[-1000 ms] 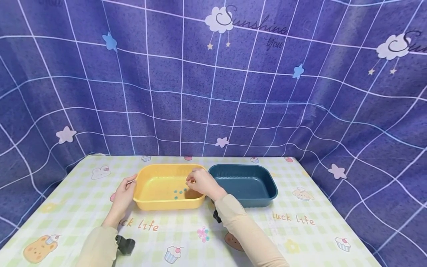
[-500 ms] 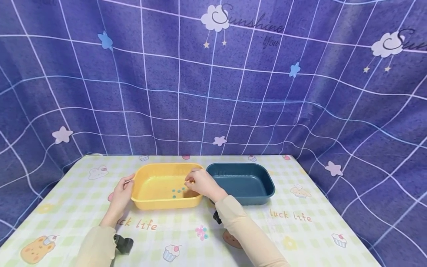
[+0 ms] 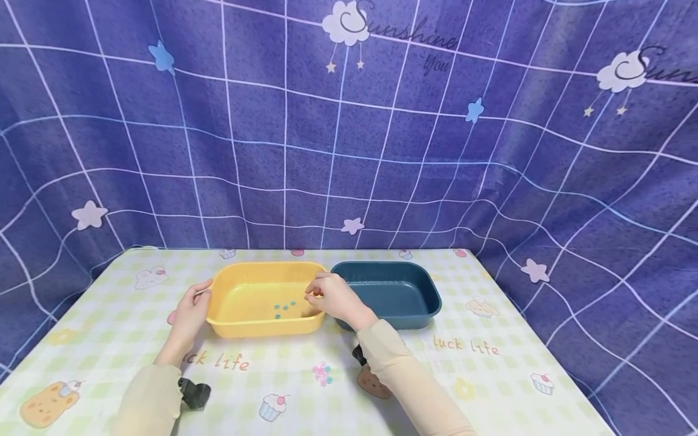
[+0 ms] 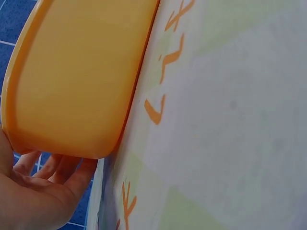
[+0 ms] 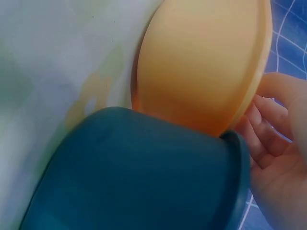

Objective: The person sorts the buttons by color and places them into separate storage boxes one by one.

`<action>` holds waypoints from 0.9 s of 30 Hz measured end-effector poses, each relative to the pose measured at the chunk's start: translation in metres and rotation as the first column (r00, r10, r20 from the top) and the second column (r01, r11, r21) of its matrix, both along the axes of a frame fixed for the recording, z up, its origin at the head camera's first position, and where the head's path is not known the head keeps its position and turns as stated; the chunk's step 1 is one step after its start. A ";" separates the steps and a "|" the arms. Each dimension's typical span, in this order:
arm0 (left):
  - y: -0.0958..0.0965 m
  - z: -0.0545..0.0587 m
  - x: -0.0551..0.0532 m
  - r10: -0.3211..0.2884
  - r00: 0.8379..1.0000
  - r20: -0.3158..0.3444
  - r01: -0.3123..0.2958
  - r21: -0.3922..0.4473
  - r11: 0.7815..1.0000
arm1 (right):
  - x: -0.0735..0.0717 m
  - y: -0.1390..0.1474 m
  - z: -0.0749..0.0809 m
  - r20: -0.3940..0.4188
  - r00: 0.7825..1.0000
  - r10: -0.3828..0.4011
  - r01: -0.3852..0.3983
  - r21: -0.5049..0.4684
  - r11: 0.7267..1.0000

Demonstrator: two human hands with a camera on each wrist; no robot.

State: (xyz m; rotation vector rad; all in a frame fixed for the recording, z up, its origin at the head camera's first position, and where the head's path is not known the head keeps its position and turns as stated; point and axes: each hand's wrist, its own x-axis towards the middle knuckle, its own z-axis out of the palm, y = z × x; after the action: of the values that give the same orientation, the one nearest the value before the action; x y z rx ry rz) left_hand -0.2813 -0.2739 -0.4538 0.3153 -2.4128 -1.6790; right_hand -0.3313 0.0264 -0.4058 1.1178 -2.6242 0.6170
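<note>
A yellow basin [image 3: 264,327] stands on the table with several small teal pieces [image 3: 286,308] on its floor. At its left end my left hand [image 3: 191,312] holds the rim, thumb above and fingers along the outer wall; the left wrist view shows the fingers bent against the basin [image 4: 72,96]. My right hand [image 3: 337,298] reaches over the basin's right end, fingers curled and thumb near the index fingertip. Whether a small piece sits between those fingertips is hidden; in the right wrist view the yellow rim covers the fingertips of this hand [image 5: 280,129].
A dark teal basin [image 3: 389,322] stands right beside the yellow one, under my right wrist. The tablecloth [image 3: 406,381] is checked green and white with printed cakes and lettering. A purple grid-patterned curtain [image 3: 262,151] hangs behind and along the sides.
The head view has shifted slightly, so the scene sits further left. Relative to the yellow basin, my right hand has drawn a little to the right, away from the teal pieces. My left hand stays put.
</note>
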 end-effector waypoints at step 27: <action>-0.002 -0.003 0.000 -0.016 0.999 -0.050 0.016 0.007 1.000 | 0.035 0.018 0.005 -0.018 0.999 0.038 -0.038 -0.003 0.999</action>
State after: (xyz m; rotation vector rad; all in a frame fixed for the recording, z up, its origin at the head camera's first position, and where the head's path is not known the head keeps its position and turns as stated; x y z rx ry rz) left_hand -0.2816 -0.2760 -0.4566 0.2526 -2.3800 -1.6823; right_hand -0.2961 0.0444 -0.4012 1.1696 -2.5915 0.6166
